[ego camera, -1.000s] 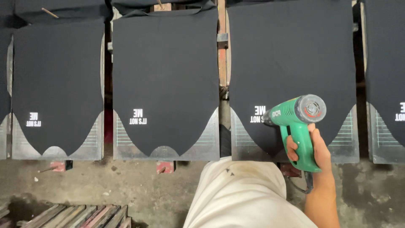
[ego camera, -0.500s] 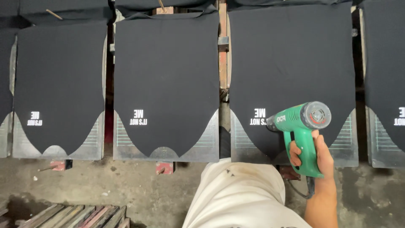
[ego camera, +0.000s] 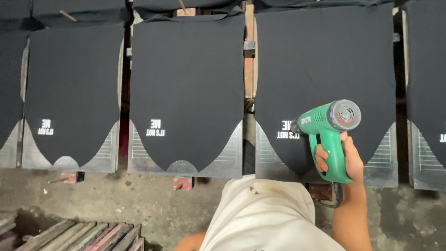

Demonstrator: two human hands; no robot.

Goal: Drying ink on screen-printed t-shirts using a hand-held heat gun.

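My right hand (ego camera: 341, 160) grips the handle of a green heat gun (ego camera: 327, 125), whose nozzle points left and down at a small white print on a black garment (ego camera: 325, 60). That garment is stretched over a flat grey printing board (ego camera: 383, 169). A second black garment (ego camera: 186, 83) with a white print lies on the board to the left, and a third (ego camera: 69, 88) lies farther left. My left hand is out of sight.
A black garment on another board (ego camera: 425, 93) shows at the right edge. Wooden and metal frame parts (ego camera: 249, 56) run between boards. Below is a dirty concrete floor (ego camera: 116, 200), a wooden pallet (ego camera: 79, 234) at lower left, and my light trousers (ego camera: 260, 214).
The heat gun and my right hand have drifted slightly right and down over the printed garment; the view shifted a little with them.
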